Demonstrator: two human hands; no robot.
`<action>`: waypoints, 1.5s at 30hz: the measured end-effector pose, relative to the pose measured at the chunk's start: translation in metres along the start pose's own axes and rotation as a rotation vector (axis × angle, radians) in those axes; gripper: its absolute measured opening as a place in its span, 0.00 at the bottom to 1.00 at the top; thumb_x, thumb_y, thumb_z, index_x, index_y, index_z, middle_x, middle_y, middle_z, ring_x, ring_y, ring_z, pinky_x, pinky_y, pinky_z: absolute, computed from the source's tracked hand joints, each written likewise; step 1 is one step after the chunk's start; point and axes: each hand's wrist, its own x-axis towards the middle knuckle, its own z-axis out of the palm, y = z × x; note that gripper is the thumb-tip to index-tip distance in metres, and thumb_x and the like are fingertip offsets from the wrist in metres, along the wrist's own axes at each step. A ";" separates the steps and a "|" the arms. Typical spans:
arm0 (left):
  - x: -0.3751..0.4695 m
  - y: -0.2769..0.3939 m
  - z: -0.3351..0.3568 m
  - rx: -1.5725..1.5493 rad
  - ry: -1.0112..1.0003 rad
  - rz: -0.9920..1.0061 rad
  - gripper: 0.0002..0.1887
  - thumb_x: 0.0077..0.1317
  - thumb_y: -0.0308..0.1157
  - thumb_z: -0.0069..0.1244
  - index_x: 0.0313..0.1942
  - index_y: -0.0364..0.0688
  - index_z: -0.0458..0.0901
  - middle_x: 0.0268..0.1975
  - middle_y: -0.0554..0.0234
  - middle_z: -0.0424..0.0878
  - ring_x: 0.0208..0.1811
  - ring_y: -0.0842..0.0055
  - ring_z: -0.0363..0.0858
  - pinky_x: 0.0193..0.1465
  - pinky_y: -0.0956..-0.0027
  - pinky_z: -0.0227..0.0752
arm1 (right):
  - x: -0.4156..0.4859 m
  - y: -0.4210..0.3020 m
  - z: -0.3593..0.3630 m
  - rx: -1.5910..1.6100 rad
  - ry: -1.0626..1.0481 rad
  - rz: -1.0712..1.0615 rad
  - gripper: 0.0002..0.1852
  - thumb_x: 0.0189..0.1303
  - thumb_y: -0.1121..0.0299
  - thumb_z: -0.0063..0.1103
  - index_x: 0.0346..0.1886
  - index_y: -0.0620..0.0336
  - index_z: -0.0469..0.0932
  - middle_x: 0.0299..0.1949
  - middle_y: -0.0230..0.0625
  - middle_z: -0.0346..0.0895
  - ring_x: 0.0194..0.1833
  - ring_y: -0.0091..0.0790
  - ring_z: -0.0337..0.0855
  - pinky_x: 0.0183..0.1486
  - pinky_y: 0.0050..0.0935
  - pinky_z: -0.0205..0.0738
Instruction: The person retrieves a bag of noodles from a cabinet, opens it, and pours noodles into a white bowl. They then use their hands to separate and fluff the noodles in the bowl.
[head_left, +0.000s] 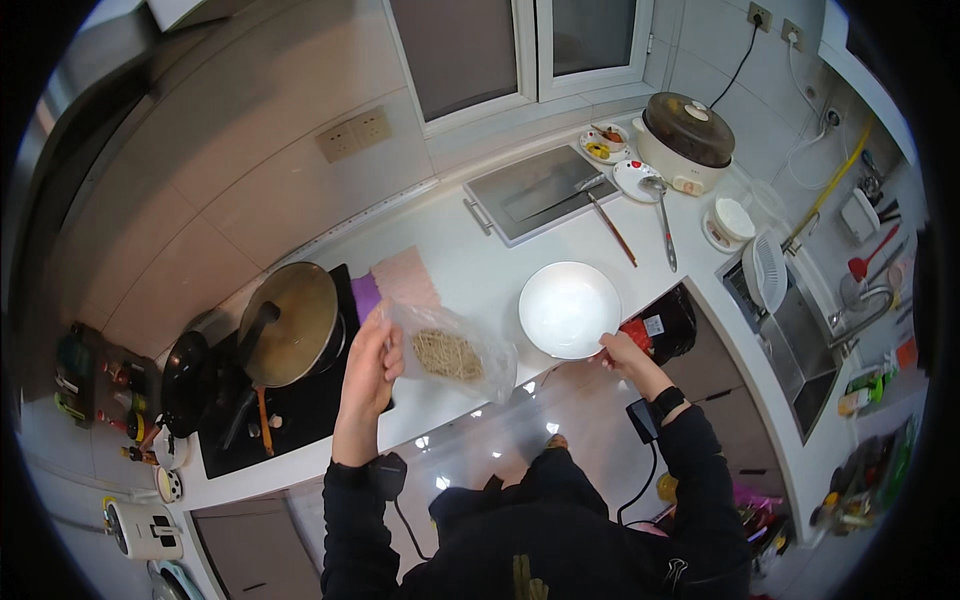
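My left hand (375, 356) grips one end of a clear plastic bag (495, 367), above the counter's front edge. Inside the bag lies a clump of thin, pale brown dry strands (448, 355), which look like noodles. With my right hand (626, 352) I hold a white bowl (570, 309) by its near right rim. The bowl's inside is white and I see nothing in it. Between the two hands, the bag's loose end stops a little short of the bowl.
Left, a lidded pan (292, 322) sits on a black cooktop (330, 405) beside a wooden-handled utensil (265, 420). Behind lie a pink cloth (405, 276) and an inset metal panel (517, 195). Chopsticks (613, 231), a slotted spoon (667, 232) and an electric cooker (686, 142) stand right, before the sink (795, 360).
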 end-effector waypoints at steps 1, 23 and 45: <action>0.016 -0.005 0.017 -0.036 0.061 0.036 0.23 0.71 0.38 0.42 0.63 0.40 0.61 0.30 0.72 0.67 0.20 0.91 0.56 0.16 0.86 0.46 | 0.010 -0.004 -0.009 0.003 -0.027 0.030 0.16 0.57 0.69 0.39 0.38 0.70 0.75 0.25 0.42 0.80 0.15 0.25 0.65 0.17 0.23 0.62; 0.259 -0.108 0.110 -0.115 -0.020 -0.064 0.29 0.68 0.38 0.47 0.66 0.44 0.56 0.40 0.69 0.70 0.23 0.88 0.60 0.22 0.85 0.54 | 0.057 -0.157 -0.008 -0.948 0.263 -1.238 0.14 0.59 0.72 0.54 0.48 0.63 0.75 0.43 0.44 0.77 0.46 0.47 0.77 0.51 0.42 0.70; 0.287 -0.175 0.065 1.586 -0.029 0.049 0.48 0.50 0.39 0.61 0.68 0.45 0.49 0.58 0.45 0.69 0.48 0.54 0.79 0.46 0.59 0.75 | 0.196 -0.211 0.040 -1.296 -0.311 -1.196 0.38 0.48 0.67 0.64 0.64 0.57 0.59 0.51 0.48 0.70 0.49 0.48 0.76 0.49 0.41 0.74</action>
